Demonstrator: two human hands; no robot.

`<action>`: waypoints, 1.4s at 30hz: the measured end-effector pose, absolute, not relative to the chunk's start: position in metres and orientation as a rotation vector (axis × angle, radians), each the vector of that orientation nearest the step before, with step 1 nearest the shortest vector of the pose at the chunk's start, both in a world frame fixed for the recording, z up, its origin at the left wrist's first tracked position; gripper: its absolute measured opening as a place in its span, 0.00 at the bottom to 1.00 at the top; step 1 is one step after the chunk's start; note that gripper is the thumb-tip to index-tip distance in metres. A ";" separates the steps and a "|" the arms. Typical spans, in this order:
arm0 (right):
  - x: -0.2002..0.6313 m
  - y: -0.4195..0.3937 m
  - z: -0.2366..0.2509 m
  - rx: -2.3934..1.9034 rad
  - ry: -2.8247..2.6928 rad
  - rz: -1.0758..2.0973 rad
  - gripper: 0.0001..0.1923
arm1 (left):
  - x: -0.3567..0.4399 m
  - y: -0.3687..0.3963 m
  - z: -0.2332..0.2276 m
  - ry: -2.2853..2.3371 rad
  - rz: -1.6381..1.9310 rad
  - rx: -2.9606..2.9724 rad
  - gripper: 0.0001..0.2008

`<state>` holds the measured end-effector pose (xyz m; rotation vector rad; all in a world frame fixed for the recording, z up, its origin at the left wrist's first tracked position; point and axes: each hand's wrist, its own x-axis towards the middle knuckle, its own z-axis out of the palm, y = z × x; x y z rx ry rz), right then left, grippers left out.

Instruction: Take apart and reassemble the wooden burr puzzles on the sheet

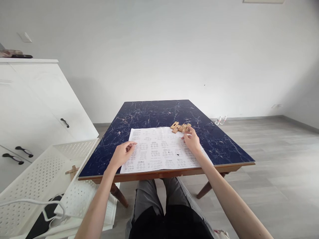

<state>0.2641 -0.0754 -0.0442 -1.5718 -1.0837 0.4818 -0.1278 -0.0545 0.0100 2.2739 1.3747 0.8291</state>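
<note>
A large white sheet of paper point(156, 149), printed with rows of small diagrams, lies across the front of the dark blue table. My left hand point(124, 153) rests on its left side, fingers loosely bent, thumb and index apart, with nothing seen in them. At the sheet's far right edge is a small cluster of notched wooden pieces point(175, 127), apparently puzzle parts. My right hand point(192, 140) reaches into this cluster, fingers and thumb bent around a wooden piece at its right end. The fingers partly cover that piece.
The blue marble-patterned table point(154, 113) has a wooden edge. To the left stand a white cabinet point(45, 99) and a white perforated basket point(37, 172) with a cable point(32, 200) and a wooden piece point(72, 172). Clear bottles point(220, 120) stand by the wall.
</note>
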 end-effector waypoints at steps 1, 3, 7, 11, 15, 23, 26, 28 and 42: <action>0.264 -0.076 -0.044 -1.570 -1.076 0.476 0.32 | -0.128 -0.055 0.010 1.374 0.831 2.273 0.22; 0.265 -0.077 -0.043 -1.562 -1.059 0.470 0.31 | -0.127 -0.055 0.010 1.372 0.836 2.270 0.22; 0.265 -0.083 -0.038 -1.527 -1.015 0.468 0.30 | -0.126 -0.055 0.009 1.367 0.843 2.262 0.21; 0.259 -0.096 -0.028 -1.444 -0.990 0.508 0.30 | -0.126 -0.058 0.013 1.360 0.880 2.243 0.20; 0.239 -0.120 -0.016 -1.304 -1.047 0.647 0.29 | -0.117 -0.074 0.023 1.371 1.023 2.203 0.18; 0.176 -0.164 0.004 -1.039 -0.841 0.846 0.24 | -0.027 -0.119 0.018 1.262 1.218 1.831 0.22; 0.158 -0.180 0.008 -0.982 -0.795 0.894 0.21 | 0.007 -0.132 0.005 1.032 1.265 1.447 0.26; 0.150 -0.189 0.009 -0.989 -0.846 0.942 0.19 | 0.021 -0.141 0.000 0.896 1.256 1.336 0.31; 0.130 -0.196 0.013 -0.956 -0.839 1.000 0.16 | 0.032 -0.164 0.004 0.771 1.274 1.150 0.33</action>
